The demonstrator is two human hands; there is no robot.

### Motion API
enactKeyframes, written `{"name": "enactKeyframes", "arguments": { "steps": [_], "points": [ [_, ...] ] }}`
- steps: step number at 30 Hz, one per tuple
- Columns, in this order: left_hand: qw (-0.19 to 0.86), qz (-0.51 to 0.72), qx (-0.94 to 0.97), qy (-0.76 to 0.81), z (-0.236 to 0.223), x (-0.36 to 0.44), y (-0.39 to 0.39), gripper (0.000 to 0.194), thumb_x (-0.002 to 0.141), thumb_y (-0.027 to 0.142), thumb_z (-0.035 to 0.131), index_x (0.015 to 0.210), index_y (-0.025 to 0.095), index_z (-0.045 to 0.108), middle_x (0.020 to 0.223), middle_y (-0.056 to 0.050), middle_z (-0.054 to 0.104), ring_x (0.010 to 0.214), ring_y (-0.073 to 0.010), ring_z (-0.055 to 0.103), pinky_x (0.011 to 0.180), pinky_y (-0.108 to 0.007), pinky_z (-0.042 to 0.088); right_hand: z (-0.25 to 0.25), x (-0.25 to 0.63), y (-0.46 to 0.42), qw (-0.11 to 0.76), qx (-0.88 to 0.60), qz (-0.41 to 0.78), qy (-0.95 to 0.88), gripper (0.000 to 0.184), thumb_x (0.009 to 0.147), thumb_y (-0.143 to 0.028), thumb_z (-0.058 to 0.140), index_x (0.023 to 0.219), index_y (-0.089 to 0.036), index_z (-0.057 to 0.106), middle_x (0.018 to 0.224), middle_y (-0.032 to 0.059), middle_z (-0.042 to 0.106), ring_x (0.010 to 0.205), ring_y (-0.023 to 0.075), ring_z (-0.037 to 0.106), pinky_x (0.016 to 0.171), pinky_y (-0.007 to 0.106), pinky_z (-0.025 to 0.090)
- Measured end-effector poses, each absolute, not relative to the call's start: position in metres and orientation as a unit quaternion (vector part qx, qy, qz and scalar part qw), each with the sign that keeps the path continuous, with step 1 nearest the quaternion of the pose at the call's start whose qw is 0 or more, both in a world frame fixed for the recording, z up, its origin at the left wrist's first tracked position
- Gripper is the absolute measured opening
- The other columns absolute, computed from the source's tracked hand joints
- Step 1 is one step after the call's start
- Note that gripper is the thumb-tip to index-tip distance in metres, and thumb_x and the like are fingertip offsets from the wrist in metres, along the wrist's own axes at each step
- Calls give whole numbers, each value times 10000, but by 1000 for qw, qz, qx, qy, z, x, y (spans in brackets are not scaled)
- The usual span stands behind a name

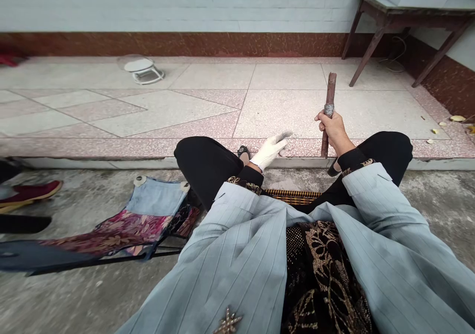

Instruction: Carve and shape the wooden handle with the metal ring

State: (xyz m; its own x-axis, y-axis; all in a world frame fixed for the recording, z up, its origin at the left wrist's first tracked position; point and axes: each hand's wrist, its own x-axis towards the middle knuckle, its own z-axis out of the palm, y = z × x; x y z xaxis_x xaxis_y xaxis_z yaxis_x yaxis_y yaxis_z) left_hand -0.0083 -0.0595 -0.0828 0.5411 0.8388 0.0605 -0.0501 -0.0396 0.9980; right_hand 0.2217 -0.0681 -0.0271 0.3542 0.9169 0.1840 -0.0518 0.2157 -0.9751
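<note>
My right hand point(335, 130) is bare and closed around a brown wooden stick point(330, 90), held nearly upright above the step's edge. Silvery wire point(328, 109) is wound in a tight band about the stick's middle, just above my fingers. To the left, my left hand point(271, 151) wears a white glove with greyish fingertips. Its fingers point toward the stick, apart from it, and I see nothing held in them. Both hands are between my knees, over the edge of the tiled step.
A tiled step point(282, 111) runs ahead, above the concrete ground point(111, 294). A fabric folding chair point(148, 225) stands at left, beside another person's red shoe point(37, 193). A small white stool point(143, 69) and a wooden table point(393, 7) are near the wall. Yellow scraps point(457, 119) lie at right.
</note>
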Motion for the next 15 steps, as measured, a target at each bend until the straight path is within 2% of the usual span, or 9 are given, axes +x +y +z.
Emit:
{"name": "enactKeyframes", "arguments": {
  "steps": [4,7,11,15],
  "points": [
    [630,423,560,332,-86,-10,-56,451,908,357,585,1329,194,568,669,42,522,445,-42,441,431,-165,373,-26,221,-68,656,-505,377,-416,106,775,-137,583,762,-191,492,709,-17,611,424,43,372,412,194,271],
    [640,490,484,340,-92,-11,-51,356,921,385,570,1207,177,615,687,27,562,441,-49,483,442,-179,403,-27,222,-68,675,-502,377,-389,87,779,-143,567,757,-188,496,704,-22,608,415,41,367,408,191,273],
    [682,550,369,310,-96,-11,-48,232,918,341,577,1079,179,617,806,-8,631,588,-77,602,638,-243,535,-27,225,-68,697,-485,378,-368,83,774,-150,581,760,-181,505,704,-19,605,420,37,370,411,184,274],
    [704,571,317,277,-98,-9,-47,209,939,358,556,1081,211,599,999,-52,671,745,-130,671,764,-340,565,-26,229,-67,720,-475,386,-328,97,773,-141,583,766,-179,494,715,-14,609,422,30,359,413,175,269]
  ]
}}
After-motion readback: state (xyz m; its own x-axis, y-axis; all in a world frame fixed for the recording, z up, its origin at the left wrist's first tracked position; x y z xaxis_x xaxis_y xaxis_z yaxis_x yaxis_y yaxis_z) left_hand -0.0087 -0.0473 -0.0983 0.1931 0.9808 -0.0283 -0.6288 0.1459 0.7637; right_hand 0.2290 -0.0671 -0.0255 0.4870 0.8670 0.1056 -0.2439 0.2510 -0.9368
